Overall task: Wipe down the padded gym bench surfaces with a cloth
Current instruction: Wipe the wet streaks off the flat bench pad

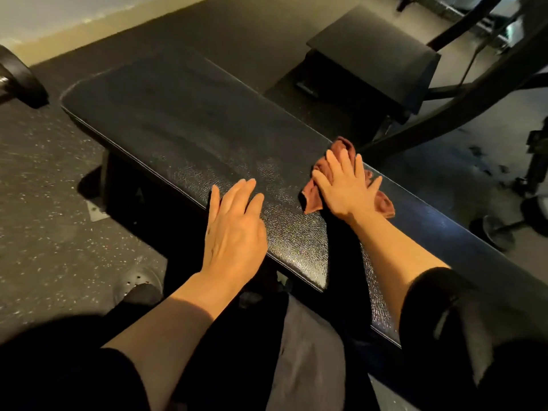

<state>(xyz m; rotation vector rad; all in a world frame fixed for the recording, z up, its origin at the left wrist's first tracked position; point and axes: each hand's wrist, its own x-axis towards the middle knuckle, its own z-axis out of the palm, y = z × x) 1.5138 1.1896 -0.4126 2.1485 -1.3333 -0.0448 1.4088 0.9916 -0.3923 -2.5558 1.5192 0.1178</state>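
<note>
A long black padded bench (189,126) runs from the upper left to the lower right. A crumpled reddish-brown cloth (311,200) lies on the pad near its far edge. My right hand (345,188) presses flat on the cloth with fingers spread and straight. My left hand (234,226) rests flat on the pad's near edge, fingers straight, holding nothing. A narrow gap splits the bench pad below my right wrist.
A second black pad (376,51) on a dark metal frame (462,105) stands behind the bench at upper right. A dark weight (20,81) sits at the left edge. Speckled rubber floor (44,203) lies to the left; a round base (495,232) sits at right.
</note>
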